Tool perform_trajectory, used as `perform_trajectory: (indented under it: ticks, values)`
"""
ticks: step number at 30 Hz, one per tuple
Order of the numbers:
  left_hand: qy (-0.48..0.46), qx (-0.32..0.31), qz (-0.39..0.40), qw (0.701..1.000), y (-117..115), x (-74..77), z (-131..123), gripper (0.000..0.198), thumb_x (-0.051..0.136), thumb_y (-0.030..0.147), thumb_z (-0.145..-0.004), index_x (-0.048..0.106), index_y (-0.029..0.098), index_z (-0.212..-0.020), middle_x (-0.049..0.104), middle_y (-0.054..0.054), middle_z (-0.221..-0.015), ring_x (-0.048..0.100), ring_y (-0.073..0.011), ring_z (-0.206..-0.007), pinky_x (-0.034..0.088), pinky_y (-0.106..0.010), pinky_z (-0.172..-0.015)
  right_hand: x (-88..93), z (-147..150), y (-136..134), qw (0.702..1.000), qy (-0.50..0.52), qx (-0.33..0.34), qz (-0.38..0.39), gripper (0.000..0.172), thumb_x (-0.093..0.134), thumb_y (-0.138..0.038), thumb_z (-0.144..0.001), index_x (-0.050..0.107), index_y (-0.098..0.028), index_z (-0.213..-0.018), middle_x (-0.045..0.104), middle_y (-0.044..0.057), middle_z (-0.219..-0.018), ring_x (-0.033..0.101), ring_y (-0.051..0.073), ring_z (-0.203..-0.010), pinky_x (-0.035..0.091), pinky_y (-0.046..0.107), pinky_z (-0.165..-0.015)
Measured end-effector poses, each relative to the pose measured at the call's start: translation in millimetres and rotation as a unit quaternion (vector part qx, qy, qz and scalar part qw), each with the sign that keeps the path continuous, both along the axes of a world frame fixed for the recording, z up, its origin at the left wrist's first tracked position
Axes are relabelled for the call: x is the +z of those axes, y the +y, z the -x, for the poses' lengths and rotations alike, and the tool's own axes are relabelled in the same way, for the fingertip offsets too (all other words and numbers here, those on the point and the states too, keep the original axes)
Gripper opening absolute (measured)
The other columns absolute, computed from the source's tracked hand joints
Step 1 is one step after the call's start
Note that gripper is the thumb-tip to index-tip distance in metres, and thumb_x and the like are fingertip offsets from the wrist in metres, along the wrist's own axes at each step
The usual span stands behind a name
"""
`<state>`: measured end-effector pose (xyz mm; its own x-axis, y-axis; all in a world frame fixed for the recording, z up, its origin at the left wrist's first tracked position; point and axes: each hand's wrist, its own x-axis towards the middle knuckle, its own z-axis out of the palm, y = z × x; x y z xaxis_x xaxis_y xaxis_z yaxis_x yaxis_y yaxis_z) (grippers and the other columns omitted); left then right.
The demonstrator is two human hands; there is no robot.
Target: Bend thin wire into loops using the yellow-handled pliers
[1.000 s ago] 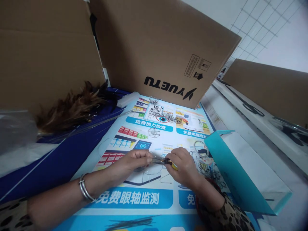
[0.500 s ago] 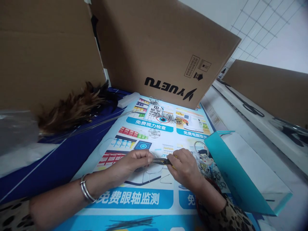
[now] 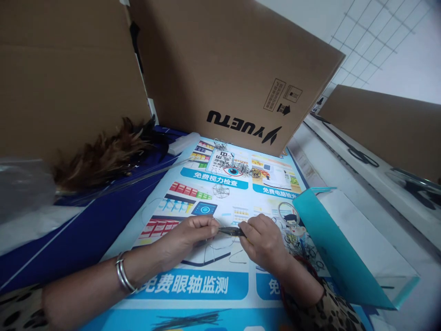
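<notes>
At the centre of the frame, a thin wire (image 3: 212, 252) is seemingly being part-shaped; a wire ball (image 3: 221, 190) is lying above, while straight wires (image 3: 193, 318), apparently unworked, are lying along the bottom. The left hand's (image 3: 193, 236) fingers are pinching together on the wire; the right hand's (image 3: 263, 240) are clamping around pliers (image 3: 231, 231).

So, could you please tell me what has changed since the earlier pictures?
The right hand seems to have squeezed the pliers: their jaws look closer together, and the yellow handle is hidden. Neither hand let go. The left hand, feathers and teal box stayed put.
</notes>
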<state>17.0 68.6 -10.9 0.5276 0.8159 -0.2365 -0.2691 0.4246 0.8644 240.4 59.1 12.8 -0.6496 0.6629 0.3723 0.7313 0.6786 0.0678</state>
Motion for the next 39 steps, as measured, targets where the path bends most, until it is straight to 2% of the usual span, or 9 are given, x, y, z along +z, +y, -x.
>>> perform_trajectory:
  ticks: [6, 14, 28, 39]
  values:
    - [-0.01, 0.003, 0.018, 1.0, -0.2, 0.7, 0.0, 0.013, 0.063, 0.028, -0.076, 0.062, 0.016, -0.074, 0.049, 0.002, -0.062, 0.038, -0.0108, -0.06, 0.027, -0.024, -0.057, 4.5, 0.9, -2.2, 1.0, 0.0, -0.007, 0.011, 0.019, 0.047, -0.024, -0.085, 0.059, -0.015, -0.096, 0.056, 0.008, -0.081, 0.048, 0.019, -0.079, 0.039, 0.033, -0.071]
    - [-0.014, 0.044, 0.022, 0.999, 0.3, 4.2, -1.9, 0.013, 0.064, 0.028, -0.076, 0.062, 0.016, -0.071, 0.052, 0.001, -0.065, 0.042, -0.0112, -0.063, 0.031, -0.024, -0.062, 12.3, -1.6, 1.1, 0.999, 0.045, -0.03, 0.005, 0.018, 0.052, -0.024, -0.082, 0.059, -0.016, -0.096, 0.056, 0.008, -0.086, 0.047, 0.02, -0.083, 0.038, 0.035, -0.074]
    - [-0.037, 0.051, 0.026, 0.998, -4.5, 4.6, -6.2, 0.01, 0.063, 0.025, -0.076, 0.061, 0.017, -0.07, 0.051, 0.002, -0.064, 0.043, -0.0113, -0.063, 0.032, -0.023, -0.062, 7.4, -2.6, 2.4, 0.999, 0.0, -0.015, -0.04, 0.02, 0.052, -0.024, -0.082, 0.059, -0.015, -0.099, 0.056, 0.008, -0.084, 0.047, 0.02, -0.08, 0.038, 0.036, -0.071]
    - [-0.044, 0.111, 0.05, 0.992, -10.4, 10.2, -12.0, 0.012, 0.07, 0.026, -0.069, 0.062, 0.017, -0.072, 0.054, 0.001, -0.068, 0.047, -0.0124, -0.067, 0.036, -0.023, -0.067, 5.4, 2.7, -4.4, 0.995, -0.015, -0.031, -0.089, 0.02, 0.051, -0.023, -0.082, 0.06, -0.016, -0.099, 0.054, 0.006, -0.077, 0.045, 0.019, -0.074, 0.036, 0.035, -0.067]
